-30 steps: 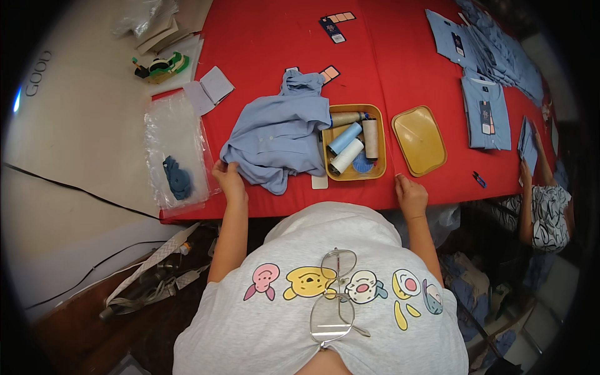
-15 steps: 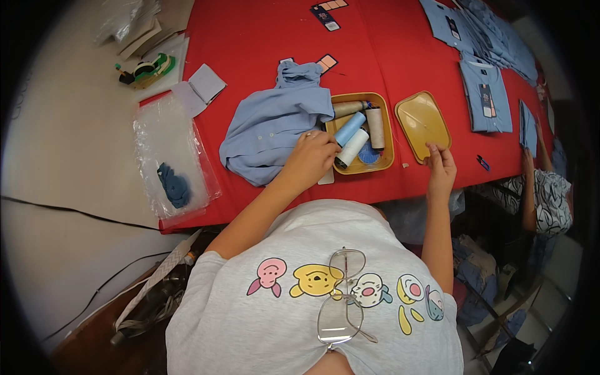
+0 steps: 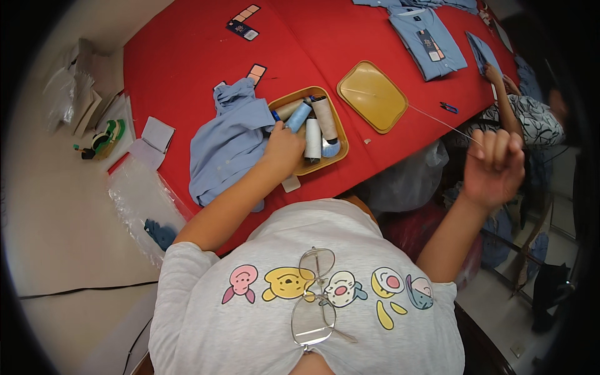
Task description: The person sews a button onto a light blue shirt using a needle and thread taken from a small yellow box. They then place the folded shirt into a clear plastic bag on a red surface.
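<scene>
My right hand (image 3: 494, 165) is raised off the table on the right, fingers curled in a pinch on a pale thread (image 3: 440, 120). That thread stretches back to the yellow lid (image 3: 372, 103) lying on the red cloth. My left hand (image 3: 284, 149) rests at the left side of a yellow box (image 3: 342, 145), its fingers curled by the end of a light blue thread spool (image 3: 299, 117); what they grip is hidden. The box also holds a white spool (image 3: 313, 140), a beige spool (image 3: 324, 115) and a blue round item (image 3: 330, 148). A blue shirt (image 3: 228, 144) lies bunched beside my left hand.
Blue thread snips (image 3: 449, 107) lie near the table's right edge. A folded, tagged shirt (image 3: 431, 47) lies at the back right; another person's hand (image 3: 494, 74) touches cloth beyond it. Clear plastic bags (image 3: 140, 200), a notebook (image 3: 156, 134) and a tape dispenser (image 3: 106, 139) are left.
My right hand has moved from the lid out to the right and up, drawing the thread out straight. My left hand stays at the box. The view has shifted.
</scene>
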Demonstrator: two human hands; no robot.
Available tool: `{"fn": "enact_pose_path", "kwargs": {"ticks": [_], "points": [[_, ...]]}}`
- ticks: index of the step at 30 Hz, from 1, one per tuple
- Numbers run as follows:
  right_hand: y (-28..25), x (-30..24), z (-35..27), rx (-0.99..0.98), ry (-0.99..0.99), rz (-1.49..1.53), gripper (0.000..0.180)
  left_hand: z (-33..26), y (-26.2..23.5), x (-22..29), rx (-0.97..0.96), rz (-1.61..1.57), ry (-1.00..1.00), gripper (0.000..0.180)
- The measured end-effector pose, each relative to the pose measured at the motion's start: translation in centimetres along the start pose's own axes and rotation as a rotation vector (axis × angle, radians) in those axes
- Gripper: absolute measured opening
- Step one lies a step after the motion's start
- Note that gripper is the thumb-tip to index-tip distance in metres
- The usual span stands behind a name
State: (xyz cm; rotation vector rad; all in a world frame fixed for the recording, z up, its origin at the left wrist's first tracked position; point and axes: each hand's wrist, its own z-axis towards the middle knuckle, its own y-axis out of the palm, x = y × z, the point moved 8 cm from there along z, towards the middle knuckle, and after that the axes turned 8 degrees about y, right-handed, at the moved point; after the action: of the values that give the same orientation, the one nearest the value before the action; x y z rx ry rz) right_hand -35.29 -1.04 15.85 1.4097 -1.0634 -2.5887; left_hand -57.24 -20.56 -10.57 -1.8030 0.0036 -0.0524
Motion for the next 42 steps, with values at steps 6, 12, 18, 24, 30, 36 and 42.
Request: {"fn": "enact_pose_path", "kwargs": {"ticks": [6,12,18,24,30,36,42], "points": [[-3.6,-9.5,-5.2,0.184,-0.148,-0.115,0.020,1.2,0.5,1.5,-0.065,0.034,0.003,0.010],[-4.2,-12.6,-7.8,0.229,-0.198,-0.227,0.021,1.7,0.8,1.8,-0.145,0.033,-0.036,0.010],[-4.9,-14.6,-8.0,0.170,-0.270,-0.197,0.027,0.8,1.0,1.7,-0.122,0.009,-0.080,0.006],[-2.3,6.5,-6.1,0.487,0.274,-0.930,0.017,-3.7,-9.3,1.0,0.409,-0.578,-0.404,0.014],[10.7,17.5,-3.6,-0.321,-0.022,-1.205,0.034,-9.6,-7.2,2.1,0.549,-2.102,-0.622,0.028],[13.2,20.0,-3.2,-0.542,-0.061,-1.200,0.031,-13.2,-4.5,1.9,0.732,-2.178,-0.630,0.026],[13.0,22.6,-2.9,-0.486,-0.033,-1.164,0.021,-15.0,-5.8,-0.2,0.699,-1.820,-0.469,0.027]]}}
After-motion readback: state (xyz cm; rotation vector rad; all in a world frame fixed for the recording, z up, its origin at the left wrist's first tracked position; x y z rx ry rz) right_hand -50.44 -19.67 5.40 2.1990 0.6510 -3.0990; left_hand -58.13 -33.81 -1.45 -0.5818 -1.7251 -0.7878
